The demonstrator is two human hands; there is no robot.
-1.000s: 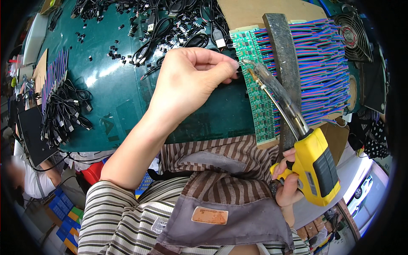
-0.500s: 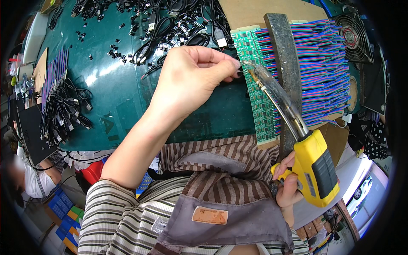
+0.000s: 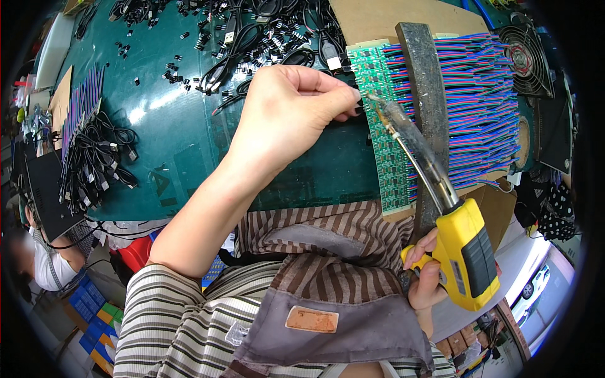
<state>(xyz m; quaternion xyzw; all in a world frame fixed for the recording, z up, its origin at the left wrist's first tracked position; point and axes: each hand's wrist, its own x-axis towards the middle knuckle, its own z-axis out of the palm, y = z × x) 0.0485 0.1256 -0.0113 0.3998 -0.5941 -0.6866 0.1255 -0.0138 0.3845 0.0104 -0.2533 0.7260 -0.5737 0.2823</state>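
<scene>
on the dark green counter (image 3: 189, 145), far right side, a long strip of green circuit boards (image 3: 384, 126) lies under a grey metal bar (image 3: 425, 94) that pins rows of red-blue-green wires (image 3: 485, 107). black cables (image 3: 94, 164) heaped at left. yellow soldering gun (image 3: 469, 252) in right hand (image 3: 425, 277), grip pressed together round its handle, tip at the boards' upper edge. left hand (image 3: 290, 113) rests beside the tip, fingers pinched together at the board edge; what they pinch, cannot tell.
</scene>
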